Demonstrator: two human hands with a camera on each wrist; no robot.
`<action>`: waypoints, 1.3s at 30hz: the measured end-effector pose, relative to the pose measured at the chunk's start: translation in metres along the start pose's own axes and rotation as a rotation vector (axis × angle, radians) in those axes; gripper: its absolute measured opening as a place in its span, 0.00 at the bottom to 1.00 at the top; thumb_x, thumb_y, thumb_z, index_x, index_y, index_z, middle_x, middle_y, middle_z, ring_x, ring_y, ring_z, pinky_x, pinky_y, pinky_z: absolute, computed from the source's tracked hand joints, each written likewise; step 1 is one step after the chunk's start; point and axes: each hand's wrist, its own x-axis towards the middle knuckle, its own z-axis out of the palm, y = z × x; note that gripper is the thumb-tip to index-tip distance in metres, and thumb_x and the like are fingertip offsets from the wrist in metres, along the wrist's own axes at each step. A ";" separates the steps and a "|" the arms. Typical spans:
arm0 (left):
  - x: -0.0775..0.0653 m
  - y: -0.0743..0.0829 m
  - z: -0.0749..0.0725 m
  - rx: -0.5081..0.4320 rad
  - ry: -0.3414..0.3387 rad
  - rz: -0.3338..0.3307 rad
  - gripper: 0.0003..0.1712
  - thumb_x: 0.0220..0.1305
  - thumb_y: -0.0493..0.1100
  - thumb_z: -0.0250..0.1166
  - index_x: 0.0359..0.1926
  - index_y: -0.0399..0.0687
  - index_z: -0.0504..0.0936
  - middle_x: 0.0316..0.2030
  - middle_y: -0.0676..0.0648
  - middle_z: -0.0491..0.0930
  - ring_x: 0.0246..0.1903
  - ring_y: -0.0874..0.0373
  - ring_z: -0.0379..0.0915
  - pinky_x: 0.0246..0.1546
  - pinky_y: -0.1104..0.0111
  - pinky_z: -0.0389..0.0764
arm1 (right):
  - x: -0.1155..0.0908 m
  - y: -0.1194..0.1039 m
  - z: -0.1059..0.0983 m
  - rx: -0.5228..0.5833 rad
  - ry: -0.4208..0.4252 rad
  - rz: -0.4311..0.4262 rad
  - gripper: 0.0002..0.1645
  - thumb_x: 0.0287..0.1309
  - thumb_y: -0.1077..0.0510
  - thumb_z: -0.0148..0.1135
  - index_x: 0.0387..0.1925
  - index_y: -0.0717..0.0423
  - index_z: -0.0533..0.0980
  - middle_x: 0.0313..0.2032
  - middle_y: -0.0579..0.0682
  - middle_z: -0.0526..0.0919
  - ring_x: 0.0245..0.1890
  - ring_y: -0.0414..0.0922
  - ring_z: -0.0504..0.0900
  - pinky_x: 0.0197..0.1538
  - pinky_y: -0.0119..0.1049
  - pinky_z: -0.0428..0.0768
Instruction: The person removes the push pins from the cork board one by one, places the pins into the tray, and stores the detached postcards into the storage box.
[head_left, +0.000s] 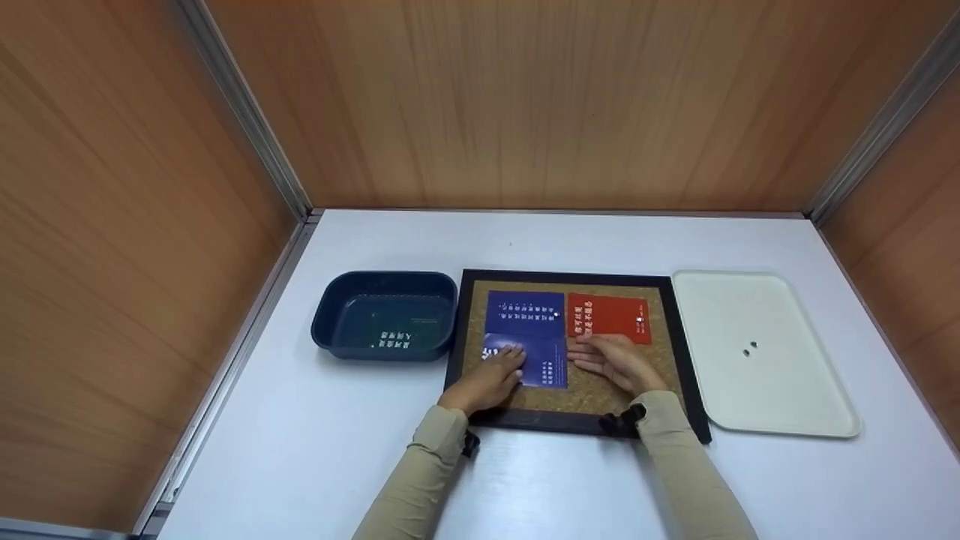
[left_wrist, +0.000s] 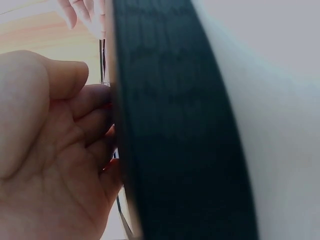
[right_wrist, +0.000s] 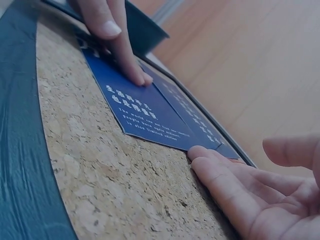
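A dark-framed cork board [head_left: 585, 401] lies on the table with two blue cards and a red card on it. My left hand [head_left: 491, 379] rests its fingertips on the lower blue card [head_left: 551, 360], near its left half. My right hand [head_left: 619, 362] lies at that card's right edge; in the right wrist view its extended fingertips touch the card's corner and nothing is held. The lower card slightly overlaps the upper blue card [head_left: 517, 309]. To the right of that is the red card [head_left: 619, 307], partly behind my right hand. Small shiny pins show on the upper blue and red cards.
Left of the board stands a dark blue-green bin [head_left: 384, 354], with white-lettered paper at its bottom. A cream tray [head_left: 787, 397] on the right carries two small pins [head_left: 750, 349]. Wooden panels [head_left: 562, 112] close off the back and sides of the white table.
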 end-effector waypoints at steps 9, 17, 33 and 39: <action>0.000 0.000 -0.001 -0.010 0.004 -0.006 0.27 0.77 0.47 0.42 0.72 0.43 0.59 0.73 0.45 0.55 0.74 0.48 0.47 0.74 0.55 0.53 | 0.000 -0.002 0.003 -0.002 0.014 -0.008 0.22 0.71 0.63 0.46 0.60 0.75 0.65 0.44 0.58 0.85 0.44 0.48 0.86 0.53 0.38 0.83; 0.000 -0.002 0.000 -0.011 0.009 -0.001 0.27 0.77 0.46 0.42 0.72 0.42 0.60 0.73 0.45 0.56 0.74 0.48 0.48 0.74 0.54 0.53 | -0.002 -0.003 0.005 -0.050 0.019 -0.013 0.22 0.71 0.63 0.46 0.60 0.74 0.67 0.46 0.58 0.85 0.45 0.47 0.85 0.54 0.37 0.83; 0.000 0.000 -0.002 -0.015 0.016 0.009 0.27 0.76 0.46 0.43 0.71 0.41 0.60 0.73 0.44 0.55 0.73 0.47 0.48 0.74 0.54 0.53 | -0.005 -0.005 0.012 -0.160 0.020 -0.042 0.29 0.69 0.56 0.53 0.63 0.73 0.65 0.53 0.62 0.80 0.48 0.45 0.82 0.55 0.35 0.81; -0.001 -0.001 0.000 -0.020 0.002 0.012 0.27 0.77 0.46 0.43 0.71 0.41 0.60 0.73 0.44 0.55 0.74 0.48 0.47 0.74 0.55 0.52 | -0.003 -0.002 0.015 -0.154 0.032 -0.053 0.27 0.71 0.57 0.50 0.62 0.73 0.64 0.48 0.59 0.82 0.44 0.44 0.83 0.51 0.35 0.84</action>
